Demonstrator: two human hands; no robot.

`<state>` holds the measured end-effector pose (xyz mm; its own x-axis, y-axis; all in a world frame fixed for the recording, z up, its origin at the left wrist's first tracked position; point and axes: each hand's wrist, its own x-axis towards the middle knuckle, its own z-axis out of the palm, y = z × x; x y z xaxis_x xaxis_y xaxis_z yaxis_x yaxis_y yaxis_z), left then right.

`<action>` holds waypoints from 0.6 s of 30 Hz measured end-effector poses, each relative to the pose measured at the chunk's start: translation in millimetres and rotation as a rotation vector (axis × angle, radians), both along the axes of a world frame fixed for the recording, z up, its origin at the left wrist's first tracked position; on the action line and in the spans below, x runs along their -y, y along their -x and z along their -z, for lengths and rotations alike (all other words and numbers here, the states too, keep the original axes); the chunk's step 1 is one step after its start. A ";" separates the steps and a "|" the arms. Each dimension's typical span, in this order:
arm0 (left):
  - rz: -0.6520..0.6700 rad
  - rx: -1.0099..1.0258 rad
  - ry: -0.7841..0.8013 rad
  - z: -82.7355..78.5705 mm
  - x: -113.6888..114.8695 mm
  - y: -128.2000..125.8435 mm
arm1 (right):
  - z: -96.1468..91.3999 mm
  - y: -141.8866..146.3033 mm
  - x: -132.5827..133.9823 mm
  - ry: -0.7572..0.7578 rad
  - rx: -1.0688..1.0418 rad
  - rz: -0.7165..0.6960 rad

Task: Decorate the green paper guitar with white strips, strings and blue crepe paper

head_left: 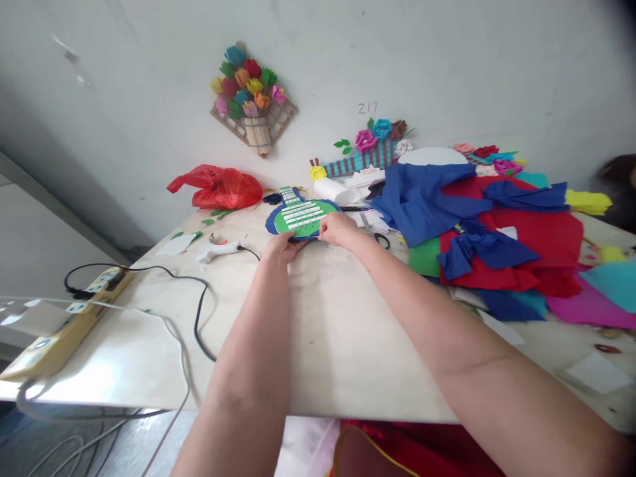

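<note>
A paper guitar (pixel 300 216), blue body with a green panel and white strips, lies flat on the pale table (pixel 338 331) near its far edge. My left hand (pixel 281 249) grips the guitar's near left edge with curled fingers. My right hand (pixel 336 230) pinches the near right edge of the same piece. Both forearms stretch forward across the table.
A white glue gun (pixel 218 250) with a black cord lies left of the guitar. A power strip (pixel 64 318) sits at the left edge. A red plastic bag (pixel 218 187) is behind. Blue, red, green and magenta paper (pixel 487 232) is piled at right. Paper flowers (pixel 248 93) hang on the wall.
</note>
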<state>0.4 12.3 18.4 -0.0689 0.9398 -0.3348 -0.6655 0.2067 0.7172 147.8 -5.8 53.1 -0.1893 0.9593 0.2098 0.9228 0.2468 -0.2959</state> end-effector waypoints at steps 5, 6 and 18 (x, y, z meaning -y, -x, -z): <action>-0.006 0.020 -0.005 0.8 -0.8 0.7 | -4.3 -5.3 3.7 0.003 -0.029 -0.055; -0.005 0.025 -0.005 0.8 -0.8 0.8 | -3.9 -5.0 4.2 -0.003 -0.037 -0.059; 0.012 0.009 -0.025 1.9 -0.3 0.9 | 9.6 2.5 -0.3 -0.087 -0.016 -0.065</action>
